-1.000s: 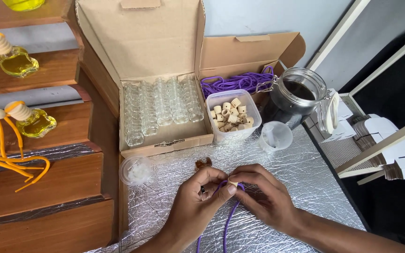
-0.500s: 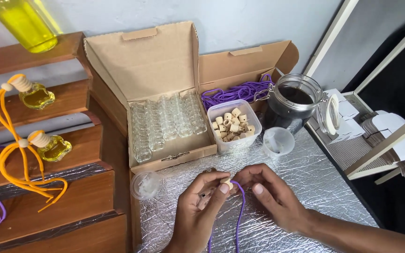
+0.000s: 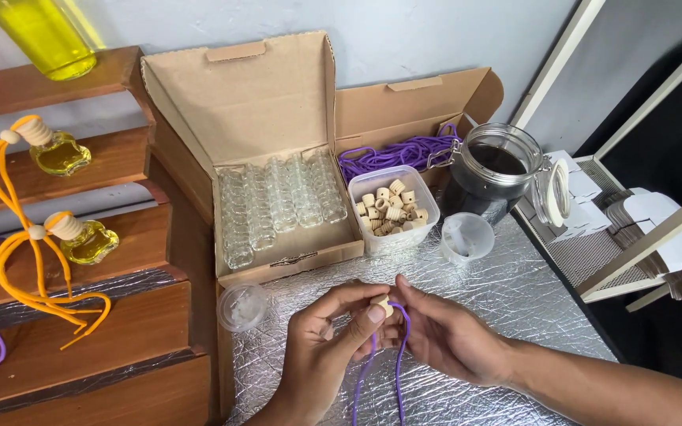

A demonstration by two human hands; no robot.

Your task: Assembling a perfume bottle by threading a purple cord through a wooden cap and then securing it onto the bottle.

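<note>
Head view: our left hand and right hand meet over the foil mat, fingers pinched shut on a wooden cap with purple cord hanging below it. Judged midway: two finished orange-corded bottles on the wooden steps; empty glass bottles fill the cardboard box.

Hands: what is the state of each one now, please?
Left hand: closed, fingers pinching the small wooden cap on the purple cord.
Right hand: closed on the same purple cord.
</note>
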